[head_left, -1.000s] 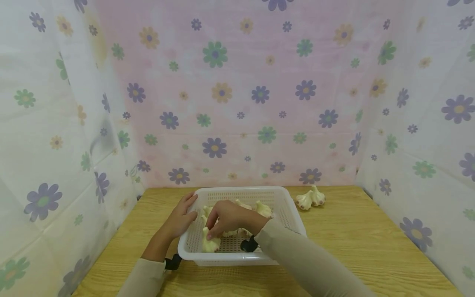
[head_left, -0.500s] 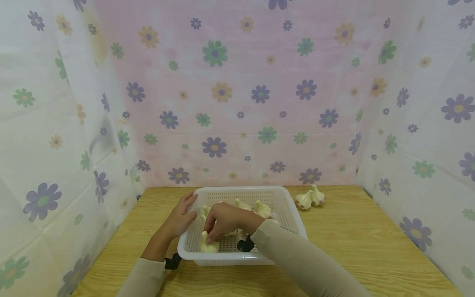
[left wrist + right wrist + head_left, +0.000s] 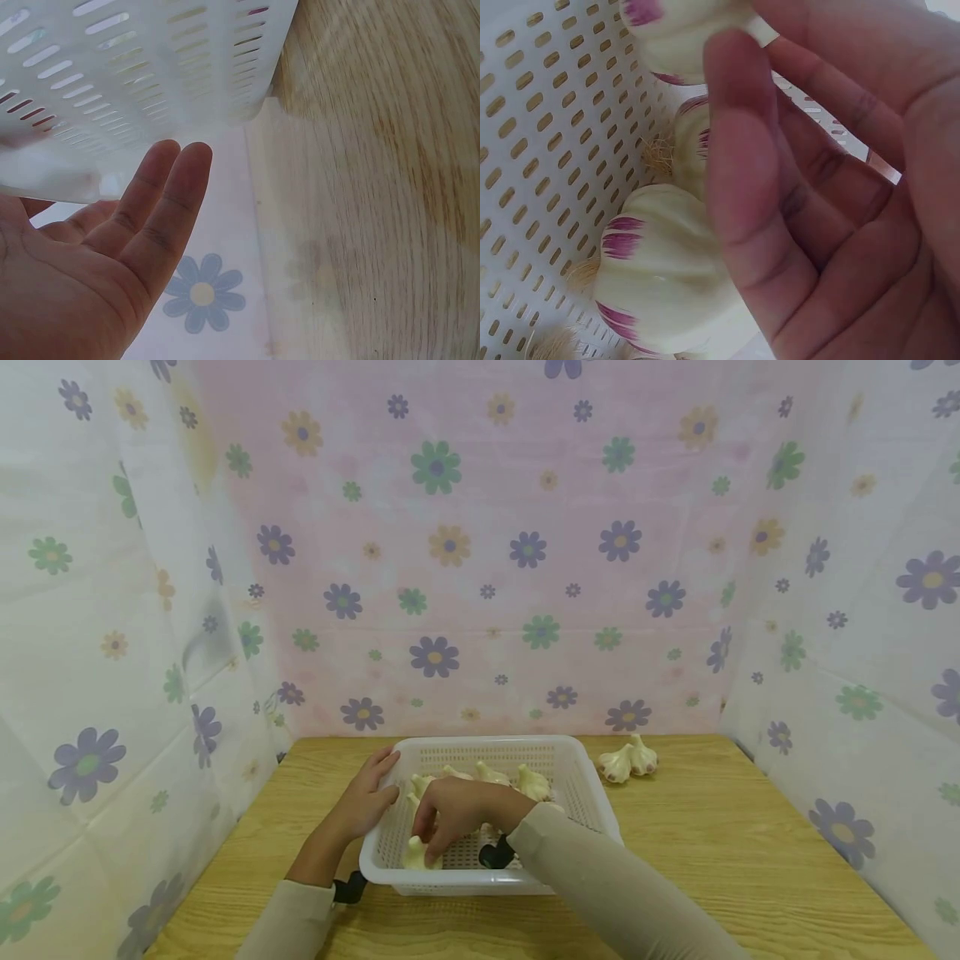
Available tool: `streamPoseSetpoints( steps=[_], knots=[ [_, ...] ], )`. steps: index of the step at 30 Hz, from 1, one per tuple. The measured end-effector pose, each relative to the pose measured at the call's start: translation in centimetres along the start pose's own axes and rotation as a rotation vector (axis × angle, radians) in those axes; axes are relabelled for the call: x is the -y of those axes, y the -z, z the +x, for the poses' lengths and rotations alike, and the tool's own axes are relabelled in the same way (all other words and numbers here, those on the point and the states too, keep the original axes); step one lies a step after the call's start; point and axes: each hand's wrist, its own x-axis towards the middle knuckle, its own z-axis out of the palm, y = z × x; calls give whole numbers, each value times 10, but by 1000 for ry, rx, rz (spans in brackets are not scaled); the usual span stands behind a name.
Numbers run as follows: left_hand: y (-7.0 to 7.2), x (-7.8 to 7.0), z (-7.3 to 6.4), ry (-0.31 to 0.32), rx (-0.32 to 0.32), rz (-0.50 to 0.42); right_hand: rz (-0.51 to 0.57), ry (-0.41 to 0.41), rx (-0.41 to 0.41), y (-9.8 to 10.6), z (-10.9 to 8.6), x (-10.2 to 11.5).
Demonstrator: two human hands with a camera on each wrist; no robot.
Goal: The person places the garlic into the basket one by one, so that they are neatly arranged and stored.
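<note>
In the head view, a white plastic basket (image 3: 495,878) with slotted walls stands on the table. My left hand (image 3: 363,806) holds its left rim; in the left wrist view some fingers (image 3: 169,214) lie fairly straight along the outside. My right hand (image 3: 457,810) reaches into the basket and pinches a garlic bulb (image 3: 415,855) low in its front left corner. That bulb (image 3: 679,41) shows at the top of the right wrist view, partly behind my fingers (image 3: 739,142). Another purple-streaked garlic bulb (image 3: 664,270) lies close below.
Several more garlic bulbs (image 3: 533,783) lie in the basket, partly hidden by my right hand. Two garlic bulbs (image 3: 628,760) sit on the wooden table (image 3: 720,835) beyond the basket's right side. Flowered cloth (image 3: 495,560) encloses the back and sides.
My right hand has lowered the garlic bulb toward the basket's front left corner, and its fingers have spread a little around it. The left hand has stayed at the rim.
</note>
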Motion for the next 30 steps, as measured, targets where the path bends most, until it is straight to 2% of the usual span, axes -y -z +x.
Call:
streamPoseSetpoints(
  steps=[2, 7, 17, 23, 30],
  knots=[
    [0, 1, 0, 2, -4, 2, -40, 13, 1, 0, 1, 0],
    [0, 1, 0, 3, -5, -1, -64, 29, -13, 1, 0, 2],
    [0, 0, 0, 6, 2, 2, 4, -3, -1, 1, -4, 6],
    [-1, -3, 0, 7, 3, -14, -45, 31, -18, 3, -2, 2],
    [-1, -4, -1, 18, 0, -9, -30, 65, -22, 13, -8, 7]
  ],
)
